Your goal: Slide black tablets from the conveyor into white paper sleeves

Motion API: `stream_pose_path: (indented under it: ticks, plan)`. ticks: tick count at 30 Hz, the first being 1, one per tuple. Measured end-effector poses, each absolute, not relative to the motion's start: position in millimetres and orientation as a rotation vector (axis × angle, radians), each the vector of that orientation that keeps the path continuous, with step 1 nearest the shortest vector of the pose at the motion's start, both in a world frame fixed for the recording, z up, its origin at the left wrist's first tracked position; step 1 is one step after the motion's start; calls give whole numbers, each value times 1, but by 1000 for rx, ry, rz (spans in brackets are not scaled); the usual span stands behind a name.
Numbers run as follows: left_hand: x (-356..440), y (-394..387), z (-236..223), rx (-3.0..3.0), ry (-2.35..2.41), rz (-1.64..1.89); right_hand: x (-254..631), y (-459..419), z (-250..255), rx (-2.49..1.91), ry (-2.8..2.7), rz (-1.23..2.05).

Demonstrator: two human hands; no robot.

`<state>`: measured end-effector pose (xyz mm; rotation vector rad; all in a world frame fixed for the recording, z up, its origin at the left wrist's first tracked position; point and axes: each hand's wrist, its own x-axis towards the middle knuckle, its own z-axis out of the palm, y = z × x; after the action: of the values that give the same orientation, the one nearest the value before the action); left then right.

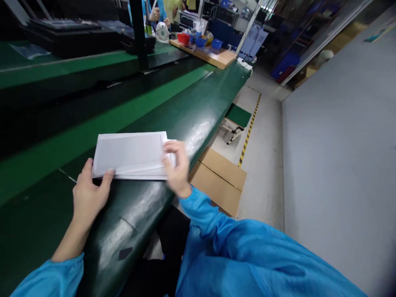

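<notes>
A stack of flat white sheets or sleeves (130, 153) lies on the green bench near its front edge. The lower layers stick out slightly at the front and right, and I cannot tell if they are paper or thin bags. My left hand (91, 192) grips the near left corner, its thumb on the front edge and its fingers along the left side. At the right end, my right hand (177, 167), somewhat blurred, has curled fingers and thumb closed on the edge of the stack.
The green bench (173, 111) runs away to the upper right, with a wooden board (221, 61), small bins (200, 42) and a white fan (162, 32) on it. A cardboard box (219, 177) and stool (238, 115) stand on the floor. Another person's hand (154, 15) shows at the back.
</notes>
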<state>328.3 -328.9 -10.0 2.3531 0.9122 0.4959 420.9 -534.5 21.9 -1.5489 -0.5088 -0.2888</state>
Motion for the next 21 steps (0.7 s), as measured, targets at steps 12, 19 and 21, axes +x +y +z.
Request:
stream_pose_path:
  ticks: [12,19,21]
  plan:
    - [327,-327,-17,2292,703,569,475,-556,-48,-1371,-189,347]
    - [319,-311,-33,1889,778,669,464,-520,-45,-1331,-239,340]
    - [318,-307,-36,1699,798,715,461,-513,-45,-1317,-257,319]
